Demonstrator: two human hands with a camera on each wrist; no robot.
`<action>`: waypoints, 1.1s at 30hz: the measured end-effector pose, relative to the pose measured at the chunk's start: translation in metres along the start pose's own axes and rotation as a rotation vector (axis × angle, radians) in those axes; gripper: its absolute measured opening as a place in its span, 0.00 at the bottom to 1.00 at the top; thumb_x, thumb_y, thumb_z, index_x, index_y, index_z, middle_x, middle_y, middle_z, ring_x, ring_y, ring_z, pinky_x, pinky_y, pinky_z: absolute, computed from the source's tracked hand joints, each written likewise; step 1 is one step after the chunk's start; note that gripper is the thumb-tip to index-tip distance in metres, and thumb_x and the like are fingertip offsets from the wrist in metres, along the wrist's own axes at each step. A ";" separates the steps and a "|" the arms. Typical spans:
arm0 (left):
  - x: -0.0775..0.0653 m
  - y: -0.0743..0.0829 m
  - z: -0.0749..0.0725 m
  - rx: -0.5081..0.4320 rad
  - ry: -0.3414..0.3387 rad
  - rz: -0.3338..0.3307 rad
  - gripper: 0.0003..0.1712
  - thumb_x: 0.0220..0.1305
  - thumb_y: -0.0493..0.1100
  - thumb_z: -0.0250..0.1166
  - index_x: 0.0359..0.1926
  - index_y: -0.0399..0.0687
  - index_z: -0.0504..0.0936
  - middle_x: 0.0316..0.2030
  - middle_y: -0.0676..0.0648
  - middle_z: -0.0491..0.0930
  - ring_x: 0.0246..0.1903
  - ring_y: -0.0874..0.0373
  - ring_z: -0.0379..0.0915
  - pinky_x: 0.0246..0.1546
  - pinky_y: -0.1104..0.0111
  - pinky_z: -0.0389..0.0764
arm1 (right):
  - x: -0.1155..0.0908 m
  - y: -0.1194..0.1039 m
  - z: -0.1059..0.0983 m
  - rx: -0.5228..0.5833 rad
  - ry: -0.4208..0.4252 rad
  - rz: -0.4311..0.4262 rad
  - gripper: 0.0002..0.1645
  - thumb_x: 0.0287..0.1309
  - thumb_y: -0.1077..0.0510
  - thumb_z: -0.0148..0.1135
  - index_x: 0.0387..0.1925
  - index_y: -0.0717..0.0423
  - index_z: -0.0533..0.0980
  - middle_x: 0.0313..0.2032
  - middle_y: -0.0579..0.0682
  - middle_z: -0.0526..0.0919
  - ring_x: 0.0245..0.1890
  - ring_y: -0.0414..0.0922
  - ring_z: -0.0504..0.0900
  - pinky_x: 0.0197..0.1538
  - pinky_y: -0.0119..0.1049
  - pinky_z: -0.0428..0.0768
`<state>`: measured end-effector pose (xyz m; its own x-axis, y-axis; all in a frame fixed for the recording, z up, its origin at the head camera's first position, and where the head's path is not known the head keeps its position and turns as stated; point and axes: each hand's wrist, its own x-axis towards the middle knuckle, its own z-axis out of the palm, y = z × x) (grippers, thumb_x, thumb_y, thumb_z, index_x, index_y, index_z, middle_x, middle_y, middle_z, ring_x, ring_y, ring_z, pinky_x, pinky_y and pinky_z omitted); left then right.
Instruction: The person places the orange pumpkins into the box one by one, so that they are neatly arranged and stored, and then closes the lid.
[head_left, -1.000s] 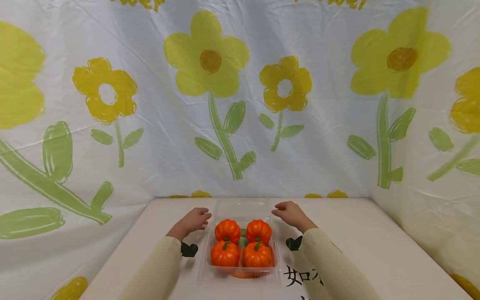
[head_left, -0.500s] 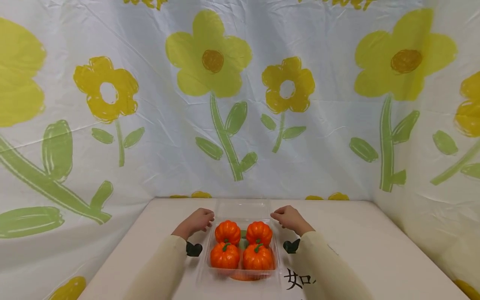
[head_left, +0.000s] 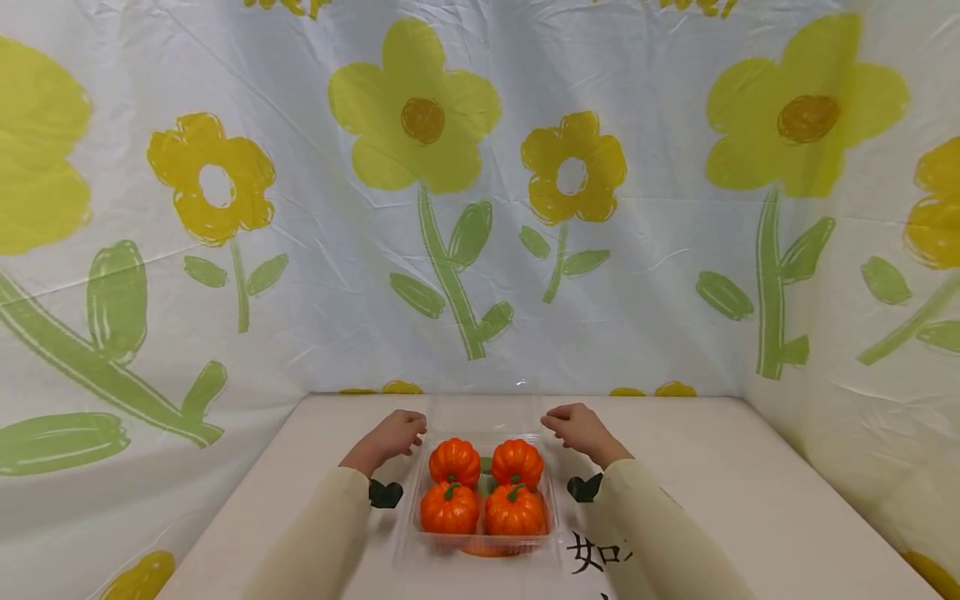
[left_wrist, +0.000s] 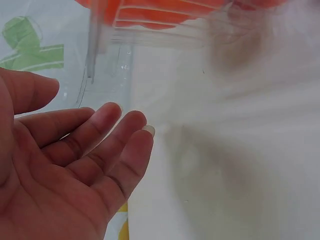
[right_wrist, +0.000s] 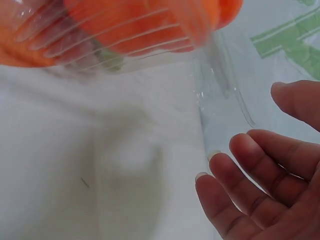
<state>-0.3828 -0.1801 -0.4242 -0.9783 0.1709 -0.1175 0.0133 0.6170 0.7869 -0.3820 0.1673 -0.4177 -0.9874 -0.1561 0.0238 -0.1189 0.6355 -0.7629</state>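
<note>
A clear plastic clamshell box [head_left: 480,540] stands in the middle of the table, holding several orange toy pumpkins [head_left: 448,510] with green stems. Its clear lid [head_left: 483,412] is folded back on the far side, tilted upward. My left hand [head_left: 392,435] is at the lid's left edge and my right hand [head_left: 583,431] at its right edge. In both wrist views the thumb stands apart from the loosely bent fingers. The lid's edge comes down to the left index finger [left_wrist: 82,114] and the right index finger [right_wrist: 257,135]; firm contact is hard to make out.
Dark green heart-shaped pieces [head_left: 386,493] show beside each forearm. Black written characters [head_left: 592,553] mark the white table [head_left: 697,467]. A flower-print curtain [head_left: 637,317] closes off the back and both sides.
Both hands have moved inward to the lid's side edges. The lid's far edge has risen and now stands higher against the curtain. The pumpkins have stayed in place.
</note>
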 end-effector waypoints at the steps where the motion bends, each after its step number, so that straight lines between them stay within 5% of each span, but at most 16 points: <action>1: -0.001 0.001 -0.001 -0.002 0.001 0.001 0.26 0.73 0.45 0.47 0.63 0.31 0.71 0.53 0.36 0.78 0.45 0.49 0.78 0.43 0.59 0.84 | 0.000 -0.001 -0.001 0.003 0.004 -0.004 0.23 0.65 0.51 0.57 0.54 0.62 0.79 0.46 0.54 0.84 0.38 0.45 0.81 0.39 0.39 0.84; 14: -0.009 0.010 -0.010 -0.086 0.020 0.073 0.28 0.72 0.43 0.50 0.67 0.29 0.65 0.60 0.32 0.73 0.51 0.44 0.78 0.51 0.56 0.82 | -0.006 -0.004 -0.005 0.058 0.057 -0.027 0.21 0.63 0.49 0.59 0.51 0.59 0.76 0.49 0.58 0.82 0.37 0.56 0.80 0.35 0.36 0.80; 22: -0.017 0.024 -0.020 -0.121 0.033 0.123 0.30 0.74 0.44 0.47 0.71 0.32 0.59 0.64 0.31 0.69 0.58 0.41 0.74 0.57 0.54 0.78 | -0.009 -0.017 -0.015 0.041 0.094 -0.074 0.23 0.64 0.49 0.59 0.53 0.60 0.73 0.51 0.58 0.82 0.50 0.53 0.80 0.47 0.44 0.83; 33: -0.024 0.037 -0.031 -0.124 0.101 0.222 0.30 0.74 0.43 0.46 0.73 0.39 0.56 0.66 0.32 0.67 0.60 0.42 0.72 0.61 0.54 0.74 | -0.014 -0.036 -0.029 0.111 0.121 -0.145 0.17 0.65 0.53 0.59 0.51 0.57 0.72 0.50 0.55 0.81 0.47 0.50 0.79 0.49 0.42 0.82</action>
<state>-0.3653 -0.1851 -0.3735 -0.9699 0.2103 0.1225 0.2106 0.4731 0.8554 -0.3667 0.1685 -0.3724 -0.9670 -0.1441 0.2104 -0.2549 0.5248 -0.8122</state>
